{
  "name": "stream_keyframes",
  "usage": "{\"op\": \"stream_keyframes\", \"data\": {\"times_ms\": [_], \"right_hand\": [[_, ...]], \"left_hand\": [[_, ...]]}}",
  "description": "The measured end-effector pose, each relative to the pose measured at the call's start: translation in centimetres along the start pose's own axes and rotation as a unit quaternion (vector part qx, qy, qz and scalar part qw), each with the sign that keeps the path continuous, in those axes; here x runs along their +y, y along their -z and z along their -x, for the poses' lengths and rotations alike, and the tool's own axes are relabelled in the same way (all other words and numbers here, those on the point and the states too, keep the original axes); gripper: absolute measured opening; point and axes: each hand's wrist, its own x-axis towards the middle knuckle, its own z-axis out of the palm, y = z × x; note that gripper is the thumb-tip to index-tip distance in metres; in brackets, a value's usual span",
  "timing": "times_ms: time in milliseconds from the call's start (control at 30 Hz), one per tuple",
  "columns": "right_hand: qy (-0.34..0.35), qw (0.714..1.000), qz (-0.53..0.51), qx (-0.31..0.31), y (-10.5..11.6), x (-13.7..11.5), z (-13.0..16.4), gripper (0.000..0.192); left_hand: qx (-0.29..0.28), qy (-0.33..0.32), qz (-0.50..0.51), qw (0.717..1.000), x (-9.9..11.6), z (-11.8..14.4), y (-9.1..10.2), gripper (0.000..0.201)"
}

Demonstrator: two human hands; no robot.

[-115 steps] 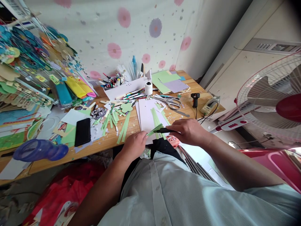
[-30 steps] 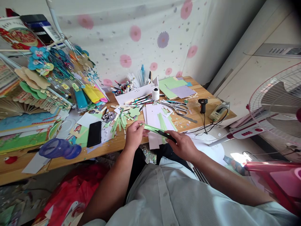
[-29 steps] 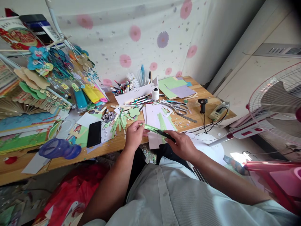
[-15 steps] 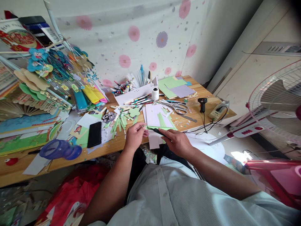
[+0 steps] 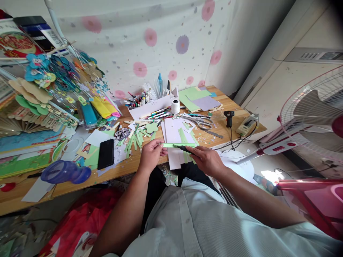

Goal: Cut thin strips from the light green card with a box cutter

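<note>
Between the fingertips of my left hand, the left end of a light green paper strip is pinched. The strip stretches level to the right above the table's front edge. My right hand is closed round a slim black pointed tool, whose exact kind I cannot make out. Its tip lies against the strip near the middle, and the strip's right end reaches my right fingers. White paper sheets with more green strips lie just beyond. A heap of cut green strips and a green flower-shaped cutout sit left of them.
Grey-handled scissors, a thread spool and a box of pens stand farther back. A black phone and a blue-purple vessel lie left. A glue gun and a fan are right.
The green strip has turned from nearly edge-on to show its broad face. My right hand has shifted slightly right with the black tool, while the left keeps its pinch. The view moved a little.
</note>
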Motion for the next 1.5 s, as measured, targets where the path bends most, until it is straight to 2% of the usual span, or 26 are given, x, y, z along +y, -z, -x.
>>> {"op": "stream_keyframes", "data": {"times_ms": [167, 367, 500, 600, 733, 933, 1233, 1500], "right_hand": [[-0.002, 1.0, 0.017, 0.005, 0.2, 1.3, 0.6, 0.045], [-0.054, 0.997, 0.059, -0.01, 0.4, 3.4, 1.5, 0.044], [-0.092, 0.992, 0.085, -0.007, 0.8, 4.7, 2.1, 0.042], [-0.106, 0.993, 0.06, 0.0, 1.5, 4.9, 2.3, 0.04], [-0.08, 0.997, -0.015, 0.004, 2.5, 4.4, 1.7, 0.039], [0.014, 0.999, 0.005, -0.052, 2.7, 3.3, -1.7, 0.043], [0.109, 0.987, 0.024, -0.118, 1.9, 2.9, -7.1, 0.041], [0.118, 0.981, 0.045, -0.147, 1.2, 2.7, -8.6, 0.043]], "left_hand": [[-0.004, -0.009, 0.002, 1.0, 0.4, 0.1, 0.4, 0.033], [0.014, -0.005, 0.0, 1.0, 0.4, -0.1, 0.8, 0.039], [0.038, 0.018, -0.001, 0.999, -0.2, -0.6, 1.0, 0.039], [0.054, 0.047, 0.005, 0.997, -1.0, -0.9, 1.1, 0.039], [0.045, 0.079, 0.005, 0.996, -1.8, -1.2, 1.1, 0.037], [-0.024, 0.152, 0.002, 0.988, -2.6, -2.5, 1.4, 0.033], [-0.011, 0.175, -0.035, 0.984, -3.3, -3.7, 1.5, 0.031], [-0.031, 0.188, -0.016, 0.982, -3.2, -4.0, 1.9, 0.031]]}}
